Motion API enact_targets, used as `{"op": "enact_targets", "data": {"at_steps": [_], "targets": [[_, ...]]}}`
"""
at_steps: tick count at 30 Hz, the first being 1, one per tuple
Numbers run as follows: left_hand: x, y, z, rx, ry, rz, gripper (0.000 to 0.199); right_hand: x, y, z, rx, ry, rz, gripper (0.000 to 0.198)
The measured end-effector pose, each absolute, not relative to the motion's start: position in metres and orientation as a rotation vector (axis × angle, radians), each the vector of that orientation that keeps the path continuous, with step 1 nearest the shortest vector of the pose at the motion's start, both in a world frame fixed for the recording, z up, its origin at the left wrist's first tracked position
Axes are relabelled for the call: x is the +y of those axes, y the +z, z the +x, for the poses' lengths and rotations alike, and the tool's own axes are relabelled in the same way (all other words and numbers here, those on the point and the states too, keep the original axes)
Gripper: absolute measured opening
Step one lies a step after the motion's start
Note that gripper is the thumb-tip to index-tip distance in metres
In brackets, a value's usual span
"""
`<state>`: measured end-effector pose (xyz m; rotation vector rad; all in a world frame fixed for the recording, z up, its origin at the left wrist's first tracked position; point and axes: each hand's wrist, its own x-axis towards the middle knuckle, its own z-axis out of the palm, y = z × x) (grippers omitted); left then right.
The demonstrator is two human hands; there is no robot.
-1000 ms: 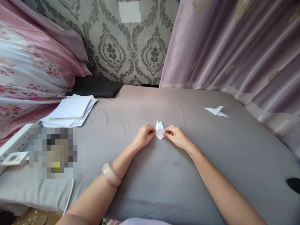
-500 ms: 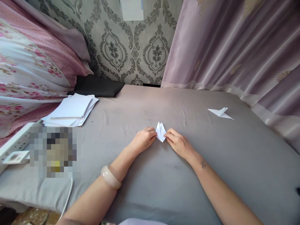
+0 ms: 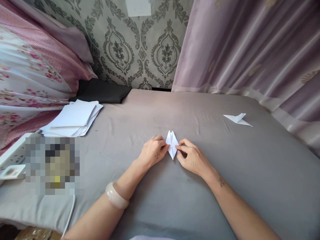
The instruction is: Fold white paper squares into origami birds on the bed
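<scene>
A small folded piece of white paper lies on the grey sheet between my hands. It has a long diamond shape, with a pointed lower end and two narrow points split at the top. My left hand pinches its left edge, fingers curled under. On the opposite side, the thumb and forefinger of my right hand grip the right edge. A pale bangle is on my left forearm. Further off to the right rests a folded paper bird, touched by neither hand.
A stack of white paper lies at the left, in front of a black folded cloth. Nearer, a white power strip sits beside a blurred-out patch. A cable hangs over the near edge. Curtains border the right side.
The lower flap of the folded paper has come down towards me, turning its short lower end into a long point. Both hands keep their hold at the sides.
</scene>
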<state>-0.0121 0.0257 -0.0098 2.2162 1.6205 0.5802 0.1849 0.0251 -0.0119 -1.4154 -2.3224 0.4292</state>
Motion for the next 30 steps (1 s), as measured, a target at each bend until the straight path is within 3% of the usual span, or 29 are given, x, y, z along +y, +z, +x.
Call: {"op": "enact_targets", "data": {"at_steps": [7, 11, 19, 25, 30], "targets": [[0.038, -0.032, -0.007, 1.722, 0.626, 2.118, 0.016, 0.035, -0.015, 0.168, -2.069, 0.534, -1.639, 0.026], [0.043, -0.034, -0.006, 1.845, 0.625, 1.934, 0.032, 0.041, -0.018, 0.171, -1.99, 0.635, -1.701, 0.021], [0.046, -0.023, -0.007, 1.791, 0.606, 1.816, 0.024, 0.045, -0.022, 0.177, -1.92, 0.723, -1.706, 0.011], [0.042, -0.016, -0.007, 1.642, 0.699, 1.736, 0.01, 0.039, -0.023, 0.182, -1.854, 0.786, -1.619, 0.029], [0.041, -0.016, -0.009, 1.392, 0.749, 1.628, 0.017, 0.04, -0.022, 0.188, -1.81, 0.992, -1.464, 0.03]]}}
